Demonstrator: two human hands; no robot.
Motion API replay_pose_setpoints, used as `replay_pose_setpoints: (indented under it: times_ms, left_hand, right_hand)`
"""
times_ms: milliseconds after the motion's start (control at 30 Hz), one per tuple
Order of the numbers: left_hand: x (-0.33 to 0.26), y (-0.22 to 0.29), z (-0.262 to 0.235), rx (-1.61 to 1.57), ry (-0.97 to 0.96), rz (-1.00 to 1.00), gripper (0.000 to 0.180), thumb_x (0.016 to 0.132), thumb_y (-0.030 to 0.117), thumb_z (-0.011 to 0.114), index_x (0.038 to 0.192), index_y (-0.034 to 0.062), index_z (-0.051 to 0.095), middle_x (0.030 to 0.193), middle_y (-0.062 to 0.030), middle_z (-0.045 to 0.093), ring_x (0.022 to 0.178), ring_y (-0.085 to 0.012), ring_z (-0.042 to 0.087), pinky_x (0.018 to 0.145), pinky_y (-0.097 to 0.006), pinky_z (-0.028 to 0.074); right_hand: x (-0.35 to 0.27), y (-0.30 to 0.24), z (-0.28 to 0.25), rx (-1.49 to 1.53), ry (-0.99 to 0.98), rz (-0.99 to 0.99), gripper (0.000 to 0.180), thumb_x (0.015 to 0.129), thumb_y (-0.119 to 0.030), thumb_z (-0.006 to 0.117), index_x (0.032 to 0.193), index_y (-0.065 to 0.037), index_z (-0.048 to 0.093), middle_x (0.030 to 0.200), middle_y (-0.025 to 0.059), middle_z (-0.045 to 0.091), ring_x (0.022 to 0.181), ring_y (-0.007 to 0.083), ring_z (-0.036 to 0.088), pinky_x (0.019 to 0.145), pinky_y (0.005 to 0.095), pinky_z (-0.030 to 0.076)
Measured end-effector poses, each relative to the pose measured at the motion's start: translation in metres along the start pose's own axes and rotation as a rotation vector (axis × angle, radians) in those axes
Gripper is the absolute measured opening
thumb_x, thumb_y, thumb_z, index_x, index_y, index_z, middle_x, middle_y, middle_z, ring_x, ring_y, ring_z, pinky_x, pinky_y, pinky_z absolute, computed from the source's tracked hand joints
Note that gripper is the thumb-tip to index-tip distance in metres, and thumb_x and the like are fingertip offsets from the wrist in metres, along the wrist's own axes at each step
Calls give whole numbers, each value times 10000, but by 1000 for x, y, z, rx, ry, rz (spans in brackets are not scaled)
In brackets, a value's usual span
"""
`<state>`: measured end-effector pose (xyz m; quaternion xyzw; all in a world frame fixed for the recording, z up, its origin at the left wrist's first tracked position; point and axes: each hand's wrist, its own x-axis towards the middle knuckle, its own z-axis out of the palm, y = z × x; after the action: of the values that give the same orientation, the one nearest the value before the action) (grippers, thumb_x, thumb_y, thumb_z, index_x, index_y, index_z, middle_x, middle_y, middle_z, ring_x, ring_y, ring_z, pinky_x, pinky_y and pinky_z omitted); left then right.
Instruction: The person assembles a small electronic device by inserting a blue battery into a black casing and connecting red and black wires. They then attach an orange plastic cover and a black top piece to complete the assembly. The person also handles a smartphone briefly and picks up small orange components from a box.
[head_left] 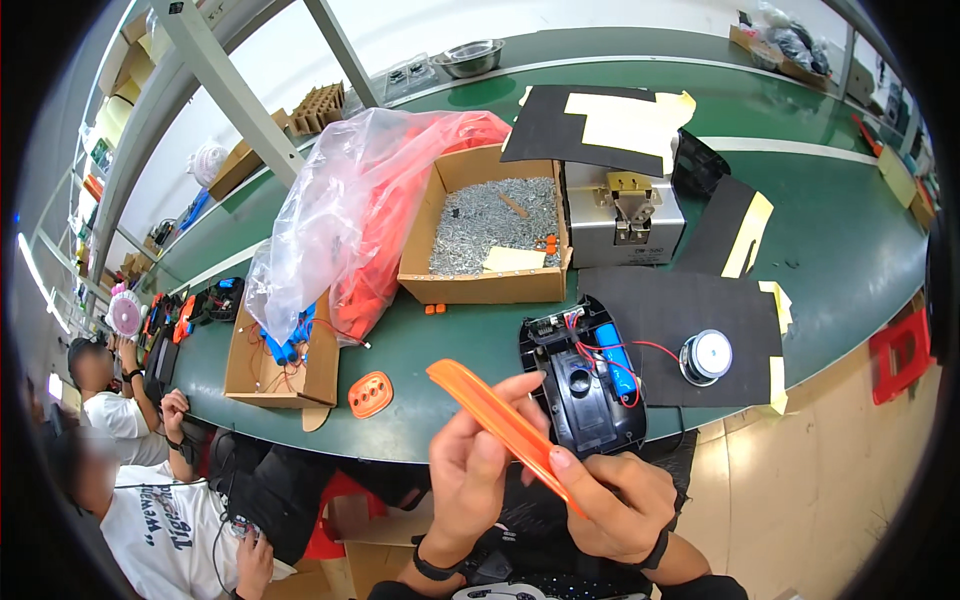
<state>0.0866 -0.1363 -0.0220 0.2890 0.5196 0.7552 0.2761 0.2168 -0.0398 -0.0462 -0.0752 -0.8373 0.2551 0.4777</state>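
Both my hands hold a long, curved orange plastic strip [490, 418] above the table's front edge, tilted from upper left to lower right. My left hand [468, 485] is closed around its middle, and my right hand [622, 508] pinches the lower end. Just beyond them lies an open black plastic housing [580, 415] with wires and a blue battery pack [614, 360] inside. Red wire runs from it to a round silver speaker [706, 356] on a black mat [670, 310]. Left of my hands, an oval orange plate with holes [371, 394] rests on the green table.
A cardboard box of small screws [490, 285] stands behind, beside a silver metal device [625, 215]. Left are red plastic parts in a clear bag [350, 200] and a box of blue batteries [245, 365]. Two people [160, 520] sit farther left. A red stool [900, 355] stands right.
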Motion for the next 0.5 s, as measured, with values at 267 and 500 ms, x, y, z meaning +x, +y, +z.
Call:
replay_pose_setpoints:
  times_ms: [267,500]
  left_hand:
    - [8,-1,-17,-288,-128,-137,529,1089,224,522,1510,-78,414,1032,-97,634,886,-117,599,763,-214,481]
    - [4,-6,-22,-227,-105,-157,519,1095,223,510,1508,-79,422,1043,-101,638,901,-114,593,775,-225,494]
  right_hand:
    - [12,-9,18,205,11,-23,499,703,-52,823,1196,-29,749,991,75,648,723,186,671,606,258,550]
    - [3,-3,23,168,-10,-41,493,728,-29,813,1216,-39,748,969,69,629,702,144,651,575,236,528]
